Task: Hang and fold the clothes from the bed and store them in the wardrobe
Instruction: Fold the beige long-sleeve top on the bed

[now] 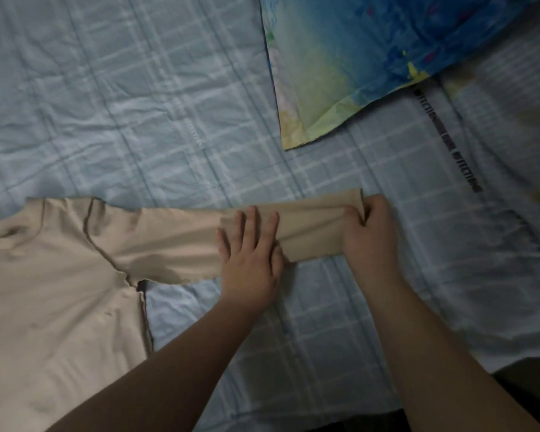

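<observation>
Left hand [250, 257] is lying flat on the sleeve [175, 241] of a beige long-sleeved top [53, 291], while the right hand [368, 235] is gripping the same sleeve at its cuff [353, 198]. The top is lying spread on the bed's pale blue checked sheet [122, 104], its body filling the lower left of the view and running off the left edge, and the sleeve is stretching out to the right between the two hands. A pillow [371, 57] printed in blue, green and yellow is sitting beyond the hands at the upper right, well apart from the top. Just right of the cuff, a pale cloth with a strip of dark lettering [449, 145] is lying over the sheet; the lettering is too blurred to read. Nothing is lying over the sleeve other than the hands themselves. The left hand's fingers [253, 222] are pointing away from the person, straight and slightly spread, palm down and pressing the sleeve onto the sheet about midway along its length. The right hand is curling round the cuff end, with the thumb on the near side and the fingers wrapping the bunched fabric, so the sleeve's end is looking doubled over there. Both bare forearms are reaching in from the bottom edge of the view, the left from the lower left and the right from the lower right.
</observation>
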